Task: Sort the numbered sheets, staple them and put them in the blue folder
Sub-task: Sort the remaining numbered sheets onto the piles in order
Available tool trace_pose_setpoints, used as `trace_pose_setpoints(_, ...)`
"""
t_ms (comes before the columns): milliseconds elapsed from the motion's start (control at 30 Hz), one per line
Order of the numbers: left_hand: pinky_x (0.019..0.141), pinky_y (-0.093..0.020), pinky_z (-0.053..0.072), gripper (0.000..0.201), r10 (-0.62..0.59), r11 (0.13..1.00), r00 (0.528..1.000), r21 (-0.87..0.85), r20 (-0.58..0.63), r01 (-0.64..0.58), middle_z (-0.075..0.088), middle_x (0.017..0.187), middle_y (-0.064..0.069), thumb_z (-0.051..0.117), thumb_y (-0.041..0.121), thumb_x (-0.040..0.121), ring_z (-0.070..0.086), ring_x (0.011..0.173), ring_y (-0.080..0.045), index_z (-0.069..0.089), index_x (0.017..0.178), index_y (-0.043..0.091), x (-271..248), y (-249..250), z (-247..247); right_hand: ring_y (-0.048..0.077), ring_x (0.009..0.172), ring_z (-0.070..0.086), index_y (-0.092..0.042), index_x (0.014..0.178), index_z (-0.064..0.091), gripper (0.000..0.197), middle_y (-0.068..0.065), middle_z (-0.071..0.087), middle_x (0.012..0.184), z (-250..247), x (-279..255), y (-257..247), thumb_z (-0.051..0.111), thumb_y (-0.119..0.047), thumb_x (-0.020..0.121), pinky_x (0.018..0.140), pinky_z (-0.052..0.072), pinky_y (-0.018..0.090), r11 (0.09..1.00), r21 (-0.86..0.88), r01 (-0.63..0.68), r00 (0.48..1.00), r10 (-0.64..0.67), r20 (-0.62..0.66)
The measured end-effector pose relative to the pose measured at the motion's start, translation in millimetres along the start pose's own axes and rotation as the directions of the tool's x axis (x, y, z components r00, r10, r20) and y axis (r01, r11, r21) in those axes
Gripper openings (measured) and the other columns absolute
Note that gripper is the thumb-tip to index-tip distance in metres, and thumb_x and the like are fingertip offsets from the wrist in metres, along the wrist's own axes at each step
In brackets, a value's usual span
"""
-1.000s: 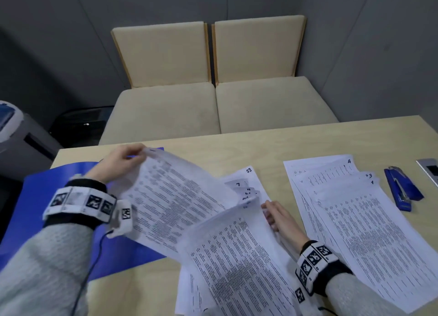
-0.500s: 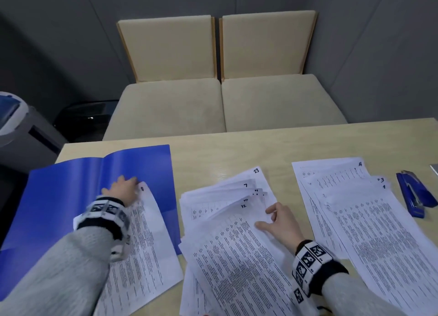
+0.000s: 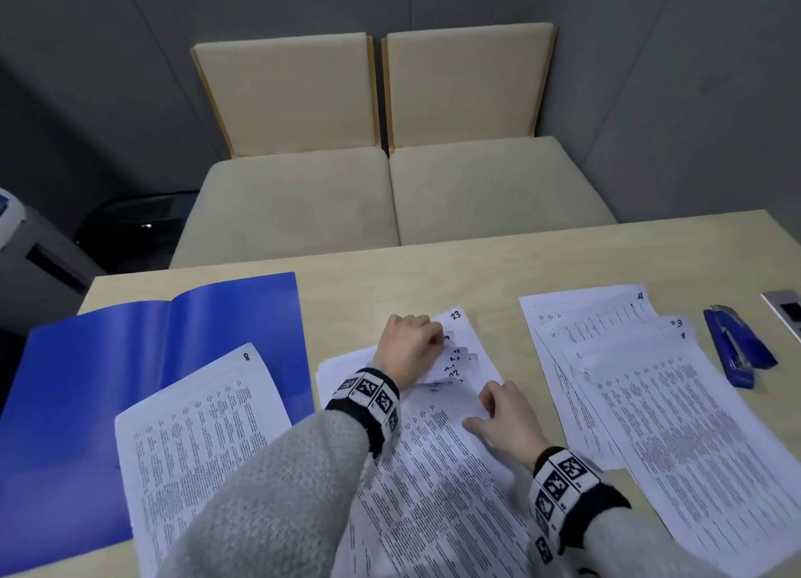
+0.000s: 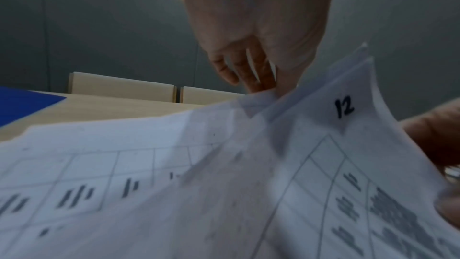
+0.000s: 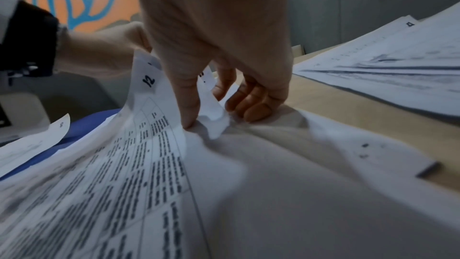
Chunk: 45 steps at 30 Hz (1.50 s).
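Since the earlier frame the left hand (image 3: pixel 409 348) has left the sheet marked 8 (image 3: pixel 199 434) on the blue folder (image 3: pixel 86 382) and crossed over to the middle pile (image 3: pixel 433 469), now at its far corners. Left fingers (image 4: pixel 248 72) curl down and pinch the raised corners of several sheets; the lifted top sheet marked 12 (image 4: pixel 343 108) stands up just beside them. Right hand (image 3: pixel 505 419) sits on the same pile, near its right edge, just nearer the person than the left hand. Right fingers (image 5: pixel 248 103) are bent, tips pressing into the paper, thumb (image 5: pixel 186 101) down on a crumpled fold; whether it actually grips a sheet or only pins it, cannot tell.

Sheet 23 (image 3: pixel 463 339) sticks out at the far end of the middle pile, under the left hand. Sheet 8 lies partly on the folder's right half, partly on the table (image 3: pixel 433 274). The folder lies open and flat at the table's left. Right of the pile, apart from it, is a fanned stack (image 3: pixel 650 404) showing 4, 3 and 1 at its corners. A blue stapler (image 3: pixel 737 347) lies just beyond that stack's right edge. Two beige chairs (image 3: pixel 381 152) stand behind the table.
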<state>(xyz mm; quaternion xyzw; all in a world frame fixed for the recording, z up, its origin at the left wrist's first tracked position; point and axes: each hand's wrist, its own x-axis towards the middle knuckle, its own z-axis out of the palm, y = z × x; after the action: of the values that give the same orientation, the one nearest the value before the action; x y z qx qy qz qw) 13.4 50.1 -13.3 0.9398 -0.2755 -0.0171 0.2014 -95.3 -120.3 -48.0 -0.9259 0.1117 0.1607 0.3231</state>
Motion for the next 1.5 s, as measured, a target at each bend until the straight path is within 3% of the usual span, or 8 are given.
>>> trace_pose_setpoints(300, 0.063, -0.031, 0.036, 0.03, 0.214, 0.968, 0.968, 0.164, -0.131, -0.192, 0.059, 0.062, -0.002, 0.042, 0.026, 0.088, 0.053, 0.053, -0.023, 0.062, 0.071, 0.012, -17, 0, 4, 0.012, 0.105, 0.033, -0.026, 0.072, 0.049, 0.024, -0.009, 0.04, 0.109, -3, -9, -1, 0.073, -0.031, 0.074, 0.09, 0.037, 0.03, 0.992, 0.004, 0.123, 0.98, -0.121, -0.158)
trace_pose_setpoints(467, 0.057, -0.027, 0.052, 0.027, 0.232, 0.954, 0.953, 0.236, -0.193, -0.185, 0.067, 0.113, -0.011, 0.046, 0.021, 0.081, 0.066, 0.075, -0.025, 0.071, 0.09, 0.015, -32, -2, 1, 0.016, 0.133, 0.026, -0.027, 0.066, 0.052, 0.023, -0.01, 0.039, 0.142, -4, -1, -10, 0.073, -0.026, 0.074, 0.107, 0.027, 0.04, 0.967, 0.006, 0.256, 0.957, -0.253, -0.139)
trace_pose_setpoints(633, 0.055, -0.034, 0.048, 0.016, 0.154, 0.988, 0.979, -0.012, -0.133, -0.157, 0.064, 0.096, -0.006, 0.047, 0.025, 0.093, 0.061, 0.074, -0.026, 0.057, 0.093, 0.013, -45, 5, -2, 0.014, 0.098, 0.047, -0.035, 0.064, 0.043, 0.033, -0.01, 0.049, 0.094, 0, -2, -18, 0.07, -0.024, 0.078, 0.08, 0.032, 0.028, 0.967, 0.109, 0.232, 0.969, -0.22, -0.11)
trace_pose_setpoints(767, 0.059, -0.036, 0.045, 0.01, -0.179, 0.929, 0.981, -0.316, 0.073, 0.193, 0.066, 0.077, -0.006, 0.052, 0.021, 0.091, 0.059, 0.065, -0.024, 0.052, 0.099, 0.014, -38, -4, -12, -0.003, 0.091, 0.047, -0.021, 0.07, 0.05, 0.022, -0.017, 0.045, 0.092, -2, -12, -20, 0.068, -0.017, 0.082, 0.074, 0.031, 0.005, 0.952, 0.172, 0.255, 0.965, -0.238, -0.114)
trace_pose_setpoints(867, 0.06, -0.03, 0.038, 0.017, -0.163, 0.924, 0.973, -0.32, 0.163, 0.209, 0.06, 0.065, -0.006, 0.055, 0.019, 0.091, 0.05, 0.06, -0.018, 0.059, 0.075, 0.014, -26, -12, -30, -0.011, 0.085, 0.046, -0.013, 0.073, 0.054, 0.017, -0.016, 0.046, 0.09, 0, -15, -17, 0.069, -0.016, 0.082, 0.07, 0.031, 0.003, 0.949, 0.181, 0.259, 0.962, -0.238, -0.131)
trace_pose_setpoints(1100, 0.096, -0.031, 0.042, 0.03, -0.118, 0.983, 0.944, -0.096, 0.309, 0.155, 0.047, 0.137, -0.009, 0.055, 0.021, 0.087, 0.052, 0.117, -0.026, 0.061, 0.111, 0.005, -15, -13, -25, -0.003, 0.075, 0.047, -0.012, 0.073, 0.055, 0.016, -0.011, 0.048, 0.084, 2, -15, -15, 0.068, -0.016, 0.081, 0.063, 0.032, 0.015, 0.949, 0.177, 0.259, 0.96, -0.233, -0.154)
trace_pose_setpoints(1300, 0.07, -0.038, 0.051, 0.011, 0.092, 0.995, 0.994, 0.045, -0.057, -0.09, 0.052, 0.128, -0.016, 0.053, 0.017, 0.09, 0.057, 0.1, -0.031, 0.056, 0.093, 0.006, -19, -4, -32, 0.0, 0.08, 0.049, -0.017, 0.075, 0.053, 0.016, -0.008, 0.048, 0.088, 4, -12, -7, 0.067, -0.019, 0.082, 0.069, 0.034, 0.016, 0.962, 0.142, 0.233, 0.968, -0.216, -0.128)
trace_pose_setpoints(1500, 0.066, -0.031, 0.034, 0.033, 0.277, 0.959, 0.856, 0.185, -0.437, -0.216, 0.057, 0.08, -0.008, 0.043, -0.007, 0.076, 0.047, 0.07, -0.024, 0.047, 0.101, 0.014, -18, 18, -126, 0.002, 0.071, 0.047, -0.016, 0.076, 0.054, 0.016, -0.006, 0.051, 0.085, 2, -13, -3, 0.066, -0.021, 0.085, 0.068, 0.038, 0.021, 0.961, 0.193, 0.196, 0.979, -0.18, -0.099)
